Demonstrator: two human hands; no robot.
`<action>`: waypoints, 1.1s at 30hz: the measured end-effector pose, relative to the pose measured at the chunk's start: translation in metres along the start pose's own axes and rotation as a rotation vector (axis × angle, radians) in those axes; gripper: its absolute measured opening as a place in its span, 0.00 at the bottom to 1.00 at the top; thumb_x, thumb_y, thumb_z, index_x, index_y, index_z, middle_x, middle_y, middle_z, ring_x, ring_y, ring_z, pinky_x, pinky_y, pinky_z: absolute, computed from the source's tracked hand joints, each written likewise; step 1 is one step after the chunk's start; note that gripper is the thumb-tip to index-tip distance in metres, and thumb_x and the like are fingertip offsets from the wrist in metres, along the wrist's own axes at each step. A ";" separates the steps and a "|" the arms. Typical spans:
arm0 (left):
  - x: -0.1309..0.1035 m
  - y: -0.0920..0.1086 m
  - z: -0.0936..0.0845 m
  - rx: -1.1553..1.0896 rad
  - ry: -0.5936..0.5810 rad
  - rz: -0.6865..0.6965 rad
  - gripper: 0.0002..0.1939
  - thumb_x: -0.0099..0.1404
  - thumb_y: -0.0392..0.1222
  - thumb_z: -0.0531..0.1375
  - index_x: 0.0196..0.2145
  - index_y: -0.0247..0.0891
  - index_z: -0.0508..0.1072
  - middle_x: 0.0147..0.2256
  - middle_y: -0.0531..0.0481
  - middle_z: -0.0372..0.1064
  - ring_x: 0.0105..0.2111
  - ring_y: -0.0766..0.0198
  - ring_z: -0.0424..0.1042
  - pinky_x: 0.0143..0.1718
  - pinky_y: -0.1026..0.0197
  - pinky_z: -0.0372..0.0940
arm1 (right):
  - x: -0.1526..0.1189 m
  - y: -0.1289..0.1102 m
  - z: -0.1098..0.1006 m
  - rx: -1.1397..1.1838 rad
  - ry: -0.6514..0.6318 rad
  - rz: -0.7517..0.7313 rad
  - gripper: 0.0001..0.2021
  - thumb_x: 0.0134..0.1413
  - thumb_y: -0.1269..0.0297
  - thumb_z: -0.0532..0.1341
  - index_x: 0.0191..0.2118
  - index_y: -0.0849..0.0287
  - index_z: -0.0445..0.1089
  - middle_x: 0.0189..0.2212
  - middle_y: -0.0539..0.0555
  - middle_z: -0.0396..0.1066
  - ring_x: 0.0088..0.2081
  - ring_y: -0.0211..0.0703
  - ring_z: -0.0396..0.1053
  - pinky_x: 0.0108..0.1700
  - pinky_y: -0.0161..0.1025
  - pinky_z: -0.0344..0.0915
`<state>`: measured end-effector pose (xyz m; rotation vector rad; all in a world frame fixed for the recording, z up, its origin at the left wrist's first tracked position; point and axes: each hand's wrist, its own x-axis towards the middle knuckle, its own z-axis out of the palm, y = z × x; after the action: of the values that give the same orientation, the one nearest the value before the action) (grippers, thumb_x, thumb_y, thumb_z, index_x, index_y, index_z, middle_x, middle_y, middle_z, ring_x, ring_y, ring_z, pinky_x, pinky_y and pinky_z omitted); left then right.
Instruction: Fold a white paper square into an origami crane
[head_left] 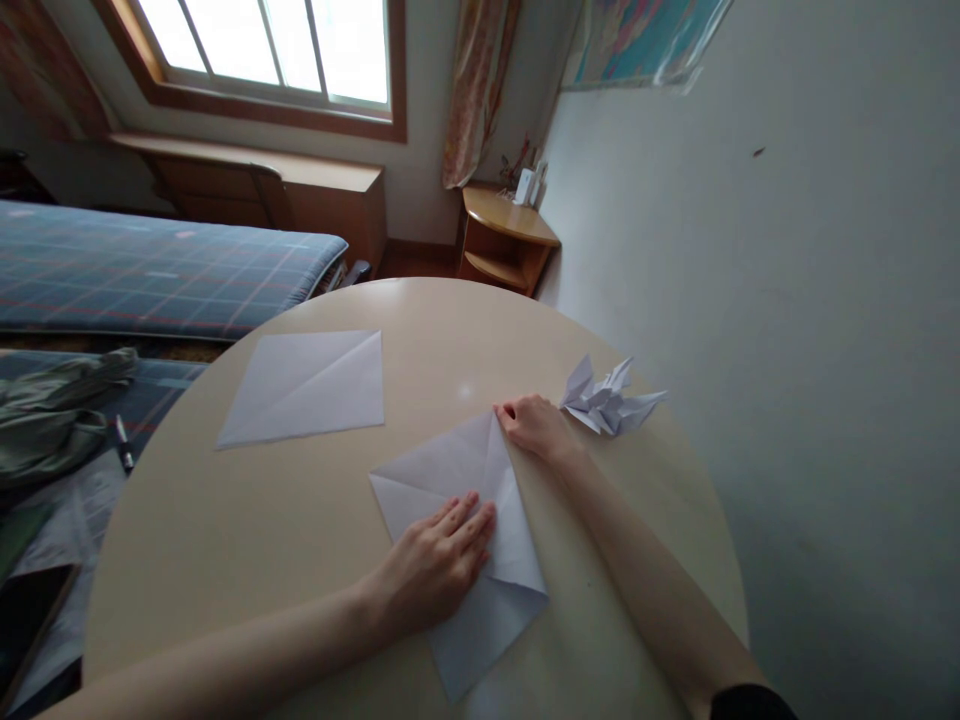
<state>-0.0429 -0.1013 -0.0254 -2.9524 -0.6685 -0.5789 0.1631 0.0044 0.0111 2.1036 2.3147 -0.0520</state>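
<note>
A partly folded sheet of white paper (pixel 517 530) lies on the round cream table in front of me, with crease lines and a flap along its right side. My left hand (pixel 442 560) rests flat on the middle of it, fingers stretched out. At the paper's far corner, my right hand (pixel 536 425) is closed, with thumb and fingertips pinching the edge. Just beyond that hand sit several folded white paper cranes (pixel 606 398), bunched together. Farther left lies another white paper sheet (pixel 315 385), flat, with a diagonal crease.
The round table (pixel 442 310) stands beside a white wall (pixel 810 300) on the right. To the left are a bed with a blue plaid mattress (pixel 150 270), a pen (pixel 124 445) and a dark flat device (pixel 34 620). A small corner shelf (pixel 510 215) stands beyond the table.
</note>
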 end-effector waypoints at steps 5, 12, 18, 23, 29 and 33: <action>0.001 0.000 -0.001 -0.012 0.001 -0.003 0.16 0.68 0.36 0.48 0.50 0.27 0.66 0.52 0.40 0.65 0.54 0.53 0.63 0.51 0.54 0.64 | -0.001 -0.003 0.008 -0.002 0.036 0.040 0.19 0.62 0.59 0.46 0.34 0.59 0.74 0.33 0.61 0.76 0.34 0.46 0.73 0.35 0.36 0.60; 0.002 -0.001 -0.003 -0.002 0.011 -0.002 0.16 0.68 0.36 0.48 0.49 0.28 0.67 0.52 0.42 0.66 0.52 0.54 0.65 0.50 0.55 0.65 | -0.022 0.004 0.013 0.106 0.094 -0.061 0.16 0.63 0.59 0.46 0.32 0.59 0.67 0.31 0.54 0.73 0.33 0.40 0.69 0.33 0.32 0.57; 0.003 -0.003 -0.005 -0.008 0.031 -0.003 0.16 0.68 0.37 0.48 0.48 0.30 0.68 0.51 0.45 0.66 0.51 0.55 0.66 0.49 0.56 0.66 | -0.053 0.018 0.013 0.347 0.158 -0.390 0.09 0.56 0.64 0.55 0.26 0.59 0.61 0.26 0.52 0.65 0.31 0.41 0.61 0.34 0.35 0.56; 0.003 -0.003 -0.005 0.011 0.052 0.006 0.16 0.68 0.37 0.47 0.48 0.29 0.68 0.50 0.43 0.67 0.50 0.55 0.67 0.48 0.56 0.67 | -0.065 0.021 0.009 0.435 0.124 -0.471 0.10 0.56 0.67 0.56 0.24 0.58 0.59 0.25 0.52 0.63 0.31 0.42 0.58 0.34 0.37 0.56; 0.003 -0.003 -0.005 0.004 0.044 -0.001 0.16 0.68 0.36 0.47 0.48 0.28 0.68 0.50 0.44 0.67 0.50 0.54 0.67 0.48 0.56 0.68 | -0.060 0.025 0.010 0.457 0.086 -0.524 0.10 0.53 0.69 0.59 0.23 0.58 0.60 0.24 0.51 0.63 0.30 0.41 0.58 0.34 0.37 0.55; 0.003 -0.004 -0.007 -0.018 0.046 0.007 0.15 0.68 0.36 0.48 0.48 0.28 0.68 0.50 0.43 0.67 0.50 0.54 0.67 0.48 0.55 0.68 | -0.059 0.027 0.010 0.479 0.049 -0.537 0.09 0.51 0.72 0.60 0.24 0.59 0.61 0.24 0.50 0.63 0.30 0.41 0.59 0.35 0.37 0.55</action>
<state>-0.0445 -0.0980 -0.0181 -2.9465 -0.6525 -0.6532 0.1954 -0.0516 0.0028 1.5480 3.0662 -0.6189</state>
